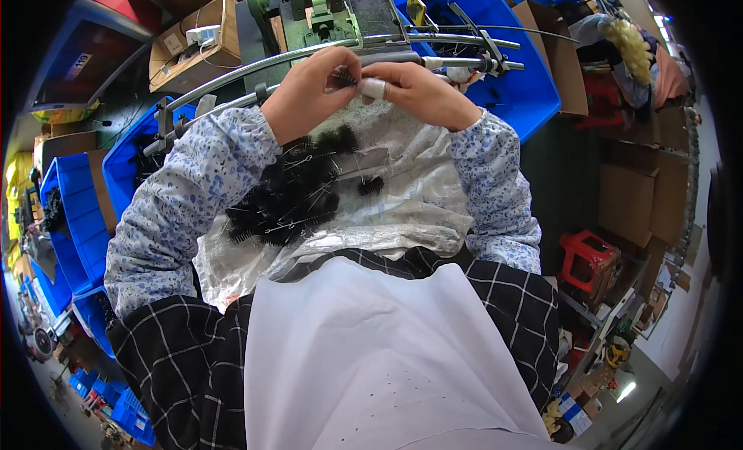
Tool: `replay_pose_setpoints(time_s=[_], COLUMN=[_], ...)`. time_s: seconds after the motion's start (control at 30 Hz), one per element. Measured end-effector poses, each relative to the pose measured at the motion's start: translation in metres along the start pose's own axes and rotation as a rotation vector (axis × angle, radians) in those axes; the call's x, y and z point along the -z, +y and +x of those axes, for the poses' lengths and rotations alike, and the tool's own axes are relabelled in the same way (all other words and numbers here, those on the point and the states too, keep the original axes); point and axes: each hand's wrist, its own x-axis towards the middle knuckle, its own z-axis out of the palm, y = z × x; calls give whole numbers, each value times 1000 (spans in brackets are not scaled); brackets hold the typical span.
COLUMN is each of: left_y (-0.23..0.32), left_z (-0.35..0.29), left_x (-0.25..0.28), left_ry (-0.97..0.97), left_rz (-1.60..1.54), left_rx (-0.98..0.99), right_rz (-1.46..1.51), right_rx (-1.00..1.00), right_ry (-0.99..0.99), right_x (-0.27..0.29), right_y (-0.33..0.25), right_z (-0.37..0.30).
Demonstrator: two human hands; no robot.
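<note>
My left hand [316, 92] is closed in a pinch, with a small black twisted-wire brush [340, 78] partly hidden among its fingers. My right hand [422, 92] meets it fingertip to fingertip, its thumb and forefinger pressed together; what lies between them is too small to make out. A white wrap [373, 88] covers its thumb. Below the left wrist, a heap of black wire brushes [286, 195] with thin looped metal stems lies on a whitish woven plastic sheet [422, 187]. One more dark brush piece [371, 186] sits apart, right of the heap.
Just beyond my hands, metal rods [464, 40] run across in front of a green machine [321, 20]. Blue bins stand at right [534, 86] and left [77, 191]. A cardboard box [205, 47] is at the far left; a red stool [587, 264] stands on the right.
</note>
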Motion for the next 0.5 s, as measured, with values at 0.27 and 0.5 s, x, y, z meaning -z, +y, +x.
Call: replay_pose_setpoints(time_s=[0.27, 0.5], left_y=[23, 32], left_z=[-36, -46], left_x=[28, 43], left_ry=[-301, -899], left_rz=[850, 959], left_rx=[418, 573], right_rz=[-699, -1183], right_rx=[-83, -20], right_ry=[493, 704], right_x=[17, 22], right_y=[9, 71], right_z=[36, 105])
